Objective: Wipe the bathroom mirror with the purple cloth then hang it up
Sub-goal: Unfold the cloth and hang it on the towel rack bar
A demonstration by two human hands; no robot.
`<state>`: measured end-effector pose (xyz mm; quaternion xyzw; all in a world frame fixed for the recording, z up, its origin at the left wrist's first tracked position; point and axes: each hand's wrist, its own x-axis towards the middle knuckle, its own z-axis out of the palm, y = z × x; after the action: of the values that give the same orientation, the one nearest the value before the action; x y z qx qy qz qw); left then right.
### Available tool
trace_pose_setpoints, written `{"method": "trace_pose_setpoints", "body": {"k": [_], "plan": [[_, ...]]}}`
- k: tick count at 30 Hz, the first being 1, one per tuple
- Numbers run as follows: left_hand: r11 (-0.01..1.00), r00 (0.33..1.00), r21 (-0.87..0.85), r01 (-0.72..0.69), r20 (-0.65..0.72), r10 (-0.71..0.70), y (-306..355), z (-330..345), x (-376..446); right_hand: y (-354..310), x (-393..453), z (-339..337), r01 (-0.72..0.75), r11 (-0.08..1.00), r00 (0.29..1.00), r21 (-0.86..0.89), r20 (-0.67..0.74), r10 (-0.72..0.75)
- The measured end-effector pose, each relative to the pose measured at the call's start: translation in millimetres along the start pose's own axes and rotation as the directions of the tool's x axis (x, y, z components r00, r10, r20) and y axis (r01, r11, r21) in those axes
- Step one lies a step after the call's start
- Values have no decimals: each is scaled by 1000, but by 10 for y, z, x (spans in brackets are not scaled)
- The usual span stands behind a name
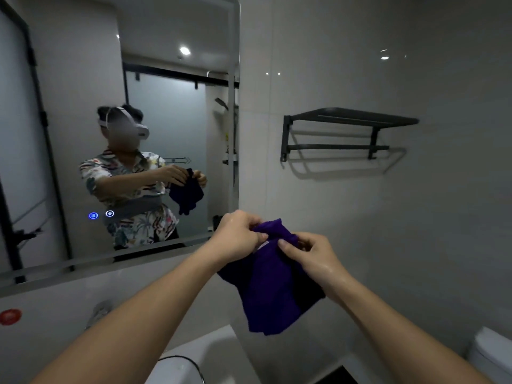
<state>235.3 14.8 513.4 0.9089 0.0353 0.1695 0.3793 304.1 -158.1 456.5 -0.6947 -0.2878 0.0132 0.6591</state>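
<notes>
Cloth (273,289) pinched by both hands, below rack (343,134).

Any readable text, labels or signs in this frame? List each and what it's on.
No text can be read.
Red sticker on the wall under the mirror: print too blurred.
Two lit icons on the mirror: symbols, no words.
Purple cloth: a pale tag shows, too small.
</notes>
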Motion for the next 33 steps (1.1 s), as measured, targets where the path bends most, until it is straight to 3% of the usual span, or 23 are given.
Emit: {"method": "trace_pose_setpoints", "body": {"k": [4,8,12,17,20,24,29,33], "plan": [[990,994,88,-110,38,107,172,135,302,46,244,-263,19,1000,999,0,26,-19],[972,987,170,-159,64,151,272,307,655,135,615,-574,127,990,992,-63,16,-127],[998,998,41,-58,-25,59,332,462,1065,284,968,-881,78,997,986,-29,153,-73],[995,997,-79,59,-35,-62,346,610,1607,630,1413,-1111,178,974,984,-140,4,-179],[989,993,-105,103,-47,-109,350,718,1910,727,1744,-1237,252,946,968,-205,56,-246],[984,990,-134,116,-64,-126,340,759,2149,752,2058,-1221,138,986,976,-90,183,-120],[962,973,-205,179,-110,-204,219,718,2220,860,2320,-1199,71,997,964,-21,260,-63],[936,949,-252,247,-132,-286,48,662,2191,788,2376,-1047,-75,997,919,24,390,59]]}}
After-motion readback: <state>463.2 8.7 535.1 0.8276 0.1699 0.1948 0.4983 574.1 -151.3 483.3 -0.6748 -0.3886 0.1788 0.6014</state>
